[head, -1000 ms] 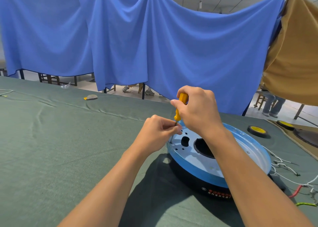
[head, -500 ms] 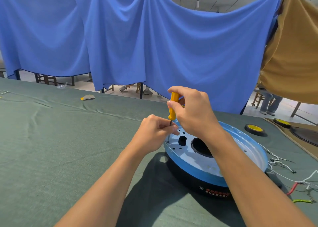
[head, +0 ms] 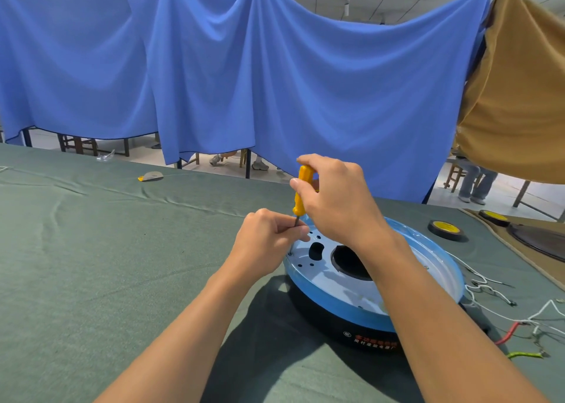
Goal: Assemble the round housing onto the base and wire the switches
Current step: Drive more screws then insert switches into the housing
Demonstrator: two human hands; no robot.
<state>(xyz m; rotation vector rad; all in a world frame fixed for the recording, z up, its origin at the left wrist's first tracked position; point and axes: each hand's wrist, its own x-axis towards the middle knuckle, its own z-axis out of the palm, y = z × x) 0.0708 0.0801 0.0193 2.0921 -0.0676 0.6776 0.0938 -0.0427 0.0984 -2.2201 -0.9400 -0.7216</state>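
Unchanged since the earlier frame: both hands stay at the housing's (head: pixel 324 283) far-left rim. Right hand (head: pixel 339 201), fingers curled, grips the upright screwdriver (head: pixel 302 188) handle from above; left hand (head: pixel 269 240) pinches its shaft below, forearm reaching forward. Housing sits on the base (head: pixel 321 320), on the table (head: pixel 91 265).

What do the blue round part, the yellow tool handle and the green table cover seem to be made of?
The blue round housing looks like painted or enamelled metal: glossy, with light reflections, though plastic is possible. The screwdriver handle is likely plastic: smooth, evenly yellow. The table cover is fabric: matte and creased.
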